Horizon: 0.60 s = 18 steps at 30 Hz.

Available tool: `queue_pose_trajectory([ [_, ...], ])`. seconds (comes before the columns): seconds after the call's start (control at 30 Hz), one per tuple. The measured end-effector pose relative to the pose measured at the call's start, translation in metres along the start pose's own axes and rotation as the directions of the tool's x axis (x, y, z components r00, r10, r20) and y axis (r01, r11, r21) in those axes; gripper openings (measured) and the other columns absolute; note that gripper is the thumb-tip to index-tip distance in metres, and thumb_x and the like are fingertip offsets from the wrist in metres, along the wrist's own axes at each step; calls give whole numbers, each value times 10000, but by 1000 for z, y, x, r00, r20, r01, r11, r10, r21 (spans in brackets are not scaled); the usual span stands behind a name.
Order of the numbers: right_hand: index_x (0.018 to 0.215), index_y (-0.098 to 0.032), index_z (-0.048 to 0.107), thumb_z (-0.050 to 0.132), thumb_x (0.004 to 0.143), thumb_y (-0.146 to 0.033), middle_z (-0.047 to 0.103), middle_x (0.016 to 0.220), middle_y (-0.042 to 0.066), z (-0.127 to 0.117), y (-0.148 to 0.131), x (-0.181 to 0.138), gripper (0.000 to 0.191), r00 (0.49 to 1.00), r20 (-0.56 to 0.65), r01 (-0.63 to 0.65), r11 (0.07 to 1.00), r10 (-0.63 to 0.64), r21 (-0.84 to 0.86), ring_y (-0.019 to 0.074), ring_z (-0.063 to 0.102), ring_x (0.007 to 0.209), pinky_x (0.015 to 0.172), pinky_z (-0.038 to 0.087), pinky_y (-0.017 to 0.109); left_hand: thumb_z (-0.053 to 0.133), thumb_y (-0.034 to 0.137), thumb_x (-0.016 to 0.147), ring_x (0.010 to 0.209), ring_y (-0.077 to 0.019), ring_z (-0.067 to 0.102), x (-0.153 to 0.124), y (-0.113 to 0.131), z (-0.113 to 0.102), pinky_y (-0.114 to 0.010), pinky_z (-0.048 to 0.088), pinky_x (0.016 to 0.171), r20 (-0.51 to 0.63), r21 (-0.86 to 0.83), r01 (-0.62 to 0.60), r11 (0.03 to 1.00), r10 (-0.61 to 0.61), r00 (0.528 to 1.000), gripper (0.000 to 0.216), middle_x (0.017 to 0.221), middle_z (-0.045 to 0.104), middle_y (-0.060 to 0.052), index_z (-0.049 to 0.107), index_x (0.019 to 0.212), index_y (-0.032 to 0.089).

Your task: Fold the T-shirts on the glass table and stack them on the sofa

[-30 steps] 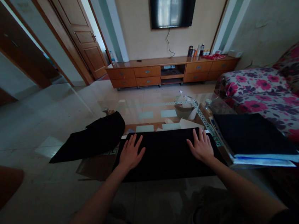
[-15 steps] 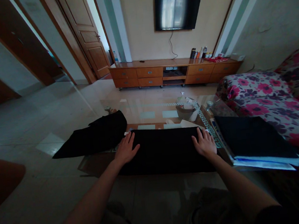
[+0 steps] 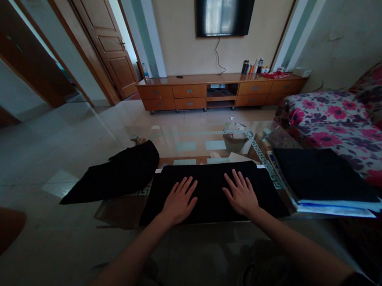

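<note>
A black cloth [image 3: 211, 177] lies spread flat on the near part of a glass coffee table [image 3: 201, 242]. My left hand [image 3: 180, 201] rests flat on it left of centre, fingers spread and open. My right hand [image 3: 240, 194] lies flat on it right of centre, fingers also spread, holding nothing. A second black cloth [image 3: 115, 173] lies crumpled at the table's left edge, hanging over it. To the right, a dark folded cloth [image 3: 317, 173] sits on a stack of white sheets [image 3: 341, 207].
A small basket with papers [image 3: 236, 138] stands on the far part of the table. A floral sofa [image 3: 345, 117] lies to the right. A wooden TV cabinet [image 3: 219, 90] and a wall TV [image 3: 226, 8] are at the back. Tiled floor [image 3: 35, 150] spreads left.
Both hands slid inward from the cloth's far outer corners toward its middle and nearer to me. The cloth lies flatter and more squared.
</note>
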State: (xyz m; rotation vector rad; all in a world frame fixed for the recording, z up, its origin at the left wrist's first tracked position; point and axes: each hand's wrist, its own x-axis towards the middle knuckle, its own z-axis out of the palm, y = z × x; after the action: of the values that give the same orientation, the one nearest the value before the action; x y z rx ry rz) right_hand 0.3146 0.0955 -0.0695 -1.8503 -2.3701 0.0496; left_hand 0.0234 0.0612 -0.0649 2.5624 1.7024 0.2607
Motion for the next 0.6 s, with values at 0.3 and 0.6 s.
queue_pose_trajectory([
  [0.3,1649,-336,272,346,1059,-525,48,1738,23,-8,-11,0,624,959,54,276,959,-279,55,277,98,1600,1267,119,507,403,466,1053,1588,-239,196,12,28,-7,-468,192,1272,28,-90,-217,972,221,975,599,1728,205,12,252,1629,400],
  [0.6,1663,-285,226,325,1063,-537,17,1733,53,-10,-21,-7,658,961,60,266,960,-272,82,283,74,1602,1267,116,531,326,549,1059,1591,-232,183,11,40,-6,-480,177,1277,44,-148,-134,980,142,989,614,1726,210,-1,241,1638,365],
])
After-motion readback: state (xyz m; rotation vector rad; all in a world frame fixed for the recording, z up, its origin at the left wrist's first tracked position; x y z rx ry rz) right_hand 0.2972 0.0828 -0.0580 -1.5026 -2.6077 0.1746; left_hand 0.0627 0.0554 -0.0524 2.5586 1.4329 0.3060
